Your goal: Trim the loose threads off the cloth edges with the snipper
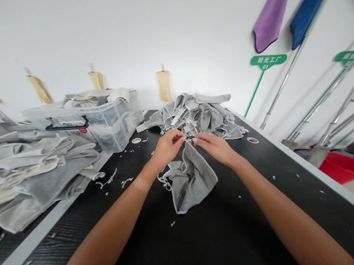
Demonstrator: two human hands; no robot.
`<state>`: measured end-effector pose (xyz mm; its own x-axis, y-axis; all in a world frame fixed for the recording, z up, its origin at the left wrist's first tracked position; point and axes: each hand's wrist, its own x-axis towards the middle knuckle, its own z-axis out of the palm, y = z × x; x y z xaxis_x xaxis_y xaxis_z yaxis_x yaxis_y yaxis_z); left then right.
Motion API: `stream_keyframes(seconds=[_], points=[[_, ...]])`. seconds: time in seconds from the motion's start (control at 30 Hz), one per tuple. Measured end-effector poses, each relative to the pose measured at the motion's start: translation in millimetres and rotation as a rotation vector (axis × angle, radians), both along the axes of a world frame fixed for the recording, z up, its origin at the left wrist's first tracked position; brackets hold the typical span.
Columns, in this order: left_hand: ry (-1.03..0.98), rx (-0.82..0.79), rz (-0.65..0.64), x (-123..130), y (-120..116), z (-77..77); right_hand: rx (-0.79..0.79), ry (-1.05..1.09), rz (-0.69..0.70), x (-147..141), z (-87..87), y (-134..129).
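A grey cloth [193, 178] with a white stitched edge hangs by one corner over the black table, in front of me. Loose white threads [189, 140] trail from that corner between my fingertips, and more dangle from its left side. My left hand [169, 145] pinches thread at the corner with thumb and forefinger. On the other side my right hand [213, 146] pinches at the same threads, its fingers pressed together. A narrow gap separates the two hands. Just behind them lies a heap of similar grey cloths [208, 115].
A clear plastic box [115, 129] full of cloths stands at the left, with a stack of grey cloths [58, 165] before it. Thread scraps [107, 180] dot the black table [228, 232]. Yellow gloves [163, 86] hang on the wall; mop poles [286, 81] lean at the right.
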<state>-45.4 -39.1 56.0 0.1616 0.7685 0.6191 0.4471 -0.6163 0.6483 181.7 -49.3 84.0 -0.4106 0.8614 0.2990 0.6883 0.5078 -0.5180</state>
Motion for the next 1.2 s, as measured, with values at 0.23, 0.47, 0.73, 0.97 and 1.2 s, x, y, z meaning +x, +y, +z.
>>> stream_keyframes(seconds=[0.23,0.47,0.73,0.97,1.2], points=[[-0.045,-0.047,-0.023,-1.1,2.1,0.5,0.059,-0.077,-0.029,0.0,-3.3,0.5],[-0.091,-0.073,-0.046,0.8,4.7,-2.3,0.095,-0.112,-0.027,-2.3,-3.7,-2.5],[-0.097,-0.032,-0.046,1.4,1.7,0.5,0.117,-0.139,-0.043,-2.7,0.6,-5.8],[-0.118,-0.037,-0.06,-0.3,1.7,3.0,0.076,-0.105,-0.024,0.0,3.9,-4.0],[-0.115,-0.041,-0.066,3.0,1.7,0.5,0.089,-0.122,-0.027,-4.0,2.1,-6.7]])
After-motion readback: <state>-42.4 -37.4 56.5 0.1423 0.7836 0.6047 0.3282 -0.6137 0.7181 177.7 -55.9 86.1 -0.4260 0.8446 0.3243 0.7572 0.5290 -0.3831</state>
